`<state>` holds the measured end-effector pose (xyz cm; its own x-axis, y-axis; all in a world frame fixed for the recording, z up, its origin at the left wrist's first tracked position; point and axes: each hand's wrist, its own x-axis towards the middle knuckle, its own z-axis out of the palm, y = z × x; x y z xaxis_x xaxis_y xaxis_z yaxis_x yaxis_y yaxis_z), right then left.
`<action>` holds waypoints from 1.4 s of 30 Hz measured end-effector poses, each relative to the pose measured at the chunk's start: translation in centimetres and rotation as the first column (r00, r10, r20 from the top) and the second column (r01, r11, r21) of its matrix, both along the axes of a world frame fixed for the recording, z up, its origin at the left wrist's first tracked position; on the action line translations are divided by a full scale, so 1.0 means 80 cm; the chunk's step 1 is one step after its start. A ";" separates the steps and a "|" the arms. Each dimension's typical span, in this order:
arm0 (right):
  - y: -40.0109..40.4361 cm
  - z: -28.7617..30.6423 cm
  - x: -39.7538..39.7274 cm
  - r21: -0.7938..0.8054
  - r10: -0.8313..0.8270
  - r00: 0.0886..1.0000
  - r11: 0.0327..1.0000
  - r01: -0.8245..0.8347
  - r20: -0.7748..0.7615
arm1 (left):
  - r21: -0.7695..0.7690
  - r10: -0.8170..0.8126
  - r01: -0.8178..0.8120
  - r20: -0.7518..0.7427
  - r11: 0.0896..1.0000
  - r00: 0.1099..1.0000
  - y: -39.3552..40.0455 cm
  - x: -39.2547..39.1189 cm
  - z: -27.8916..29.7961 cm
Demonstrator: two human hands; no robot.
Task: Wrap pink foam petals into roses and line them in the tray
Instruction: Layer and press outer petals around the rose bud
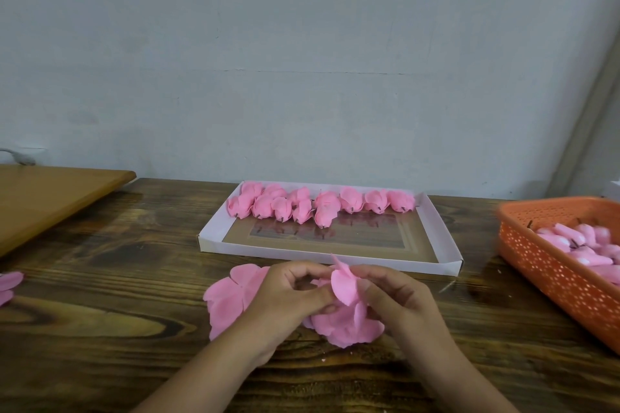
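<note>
Both hands meet over the wooden surface (100,329), just in front of the white tray (214,238). The left hand (288,295) curls its fingers (302,273) round a pink petal (345,288), pinching it from the left; the right hand (399,298) pinches the same petal from the right. More petals (228,298) lie flat beneath. Roses (322,203) line the tray's far side. An orange basket (553,275) sits right.

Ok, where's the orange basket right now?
In the head view the orange basket sits at the right edge of the wooden table, just right of the white tray of roses, beyond the right hand.
</note>
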<state>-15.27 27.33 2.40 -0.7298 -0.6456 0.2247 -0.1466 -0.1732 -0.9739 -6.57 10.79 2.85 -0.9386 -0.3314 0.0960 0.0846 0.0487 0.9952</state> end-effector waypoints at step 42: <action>-0.004 -0.010 0.000 -0.077 -0.056 0.998 0.995 0.058 0.029 | -0.146 -0.020 0.014 -0.043 0.989 0.999 0.002 -0.003 -0.009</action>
